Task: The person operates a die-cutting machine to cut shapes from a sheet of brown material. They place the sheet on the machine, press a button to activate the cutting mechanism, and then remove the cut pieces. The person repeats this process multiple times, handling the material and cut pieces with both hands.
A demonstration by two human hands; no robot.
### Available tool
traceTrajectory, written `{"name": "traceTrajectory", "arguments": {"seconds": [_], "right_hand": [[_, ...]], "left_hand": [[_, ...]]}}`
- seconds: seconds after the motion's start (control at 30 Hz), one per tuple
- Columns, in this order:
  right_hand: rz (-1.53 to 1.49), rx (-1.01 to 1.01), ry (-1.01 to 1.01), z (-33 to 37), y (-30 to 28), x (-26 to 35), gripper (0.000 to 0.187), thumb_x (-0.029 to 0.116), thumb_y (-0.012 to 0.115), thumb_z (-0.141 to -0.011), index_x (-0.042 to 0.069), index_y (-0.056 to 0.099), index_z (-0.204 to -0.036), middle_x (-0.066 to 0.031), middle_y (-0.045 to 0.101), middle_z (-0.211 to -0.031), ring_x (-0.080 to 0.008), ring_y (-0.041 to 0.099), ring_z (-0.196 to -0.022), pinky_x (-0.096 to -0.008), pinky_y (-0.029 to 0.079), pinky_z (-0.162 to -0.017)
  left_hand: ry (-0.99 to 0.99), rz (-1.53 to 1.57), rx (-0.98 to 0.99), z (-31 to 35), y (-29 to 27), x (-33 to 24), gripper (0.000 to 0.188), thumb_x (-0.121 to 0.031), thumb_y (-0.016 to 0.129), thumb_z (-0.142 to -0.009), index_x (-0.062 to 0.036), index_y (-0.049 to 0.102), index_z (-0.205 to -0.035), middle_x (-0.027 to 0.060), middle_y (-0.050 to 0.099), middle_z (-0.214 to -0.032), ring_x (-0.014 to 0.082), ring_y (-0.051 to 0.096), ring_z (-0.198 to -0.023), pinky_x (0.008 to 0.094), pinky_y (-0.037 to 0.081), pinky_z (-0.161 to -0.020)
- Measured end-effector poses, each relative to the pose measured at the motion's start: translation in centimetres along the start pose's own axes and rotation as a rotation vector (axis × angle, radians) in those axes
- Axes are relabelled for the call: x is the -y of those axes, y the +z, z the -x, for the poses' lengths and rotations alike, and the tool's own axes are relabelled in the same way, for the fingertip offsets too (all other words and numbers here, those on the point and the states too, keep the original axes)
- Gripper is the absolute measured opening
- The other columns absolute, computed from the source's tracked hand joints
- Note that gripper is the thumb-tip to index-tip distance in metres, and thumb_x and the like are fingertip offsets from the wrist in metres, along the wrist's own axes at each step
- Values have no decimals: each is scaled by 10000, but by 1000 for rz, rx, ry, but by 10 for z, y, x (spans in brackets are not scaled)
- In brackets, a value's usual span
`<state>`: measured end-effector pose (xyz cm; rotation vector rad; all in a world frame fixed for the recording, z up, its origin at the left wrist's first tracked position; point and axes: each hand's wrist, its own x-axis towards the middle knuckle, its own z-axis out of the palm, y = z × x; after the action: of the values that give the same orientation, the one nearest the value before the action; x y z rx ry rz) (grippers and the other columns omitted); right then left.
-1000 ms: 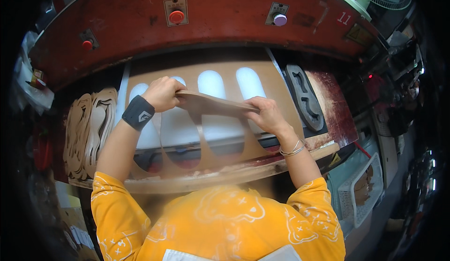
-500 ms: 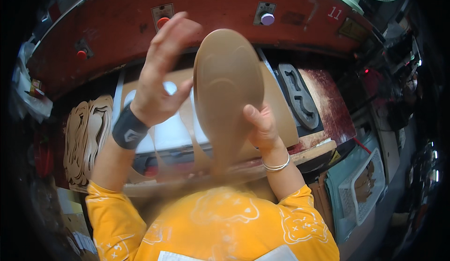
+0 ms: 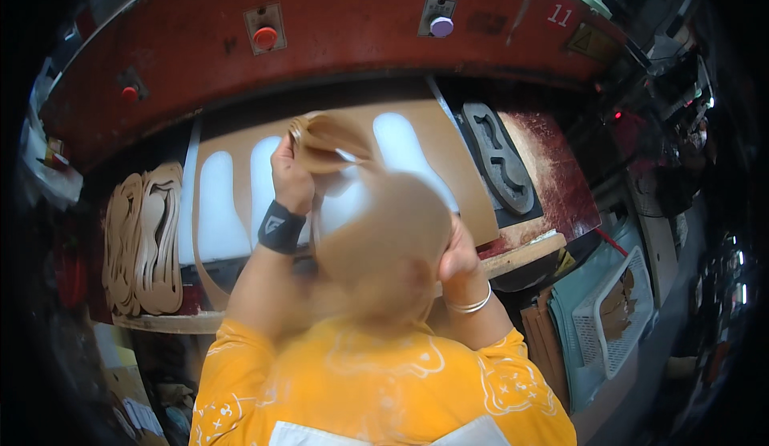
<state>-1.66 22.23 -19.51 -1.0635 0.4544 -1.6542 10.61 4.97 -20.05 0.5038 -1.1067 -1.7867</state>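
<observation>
Both my hands are on brown insole-shaped pieces, which blur where they pass in front of my shirt. The fingers of my left hand (image 3: 294, 175) close on a curled, fanned bunch of thin brown pieces (image 3: 332, 140). My right hand (image 3: 458, 252) grips the edge of the broad, rounded stack of insoles (image 3: 388, 238), thumb on its near face. Whether both bunches are one stack cannot be made out. Beneath them lies a brown sheet (image 3: 452, 146) with several sole-shaped cutouts showing white underneath. A grey sole-shaped cutting die (image 3: 498, 158) rests to the right of the sheet.
A red machine beam (image 3: 344, 38) with red and purple buttons spans the far side. Brown pieces with curved outlines (image 3: 144, 242) are stacked at the left. A wooden ledge (image 3: 525, 255) edges the table; beyond it, at lower right, stands a white basket (image 3: 597, 326) with brown scraps.
My left hand has come down and closed on brown pieces; before, it was raised with fingers apart. The insole stack has dropped nearer my body and now bends, with my right hand still on it.
</observation>
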Motion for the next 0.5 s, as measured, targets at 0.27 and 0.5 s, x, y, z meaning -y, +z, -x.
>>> {"name": "traceTrajectory", "arguments": {"seconds": [0.27,0.5], "right_hand": [[118,-413,-14,-13,-26,-13,533,186,699,-837,9,398,-1240,-125,532,-1142,-170,571,-969,-300,526,-786],[188,-395,-32,24,-39,-8,534,270,623,-904,13,390,-1309,-108,549,-1170,-189,544,-1064,-308,457,-912]], "left_hand": [[-203,136,505,32,22,22,406,-361,478,-964,-59,481,-1234,99,593,-1120,165,593,-858,258,499,-574],[-107,-32,705,47,78,28,435,-312,463,-979,55,465,-1212,228,595,-1164,229,607,-1010,355,474,-910]]}}
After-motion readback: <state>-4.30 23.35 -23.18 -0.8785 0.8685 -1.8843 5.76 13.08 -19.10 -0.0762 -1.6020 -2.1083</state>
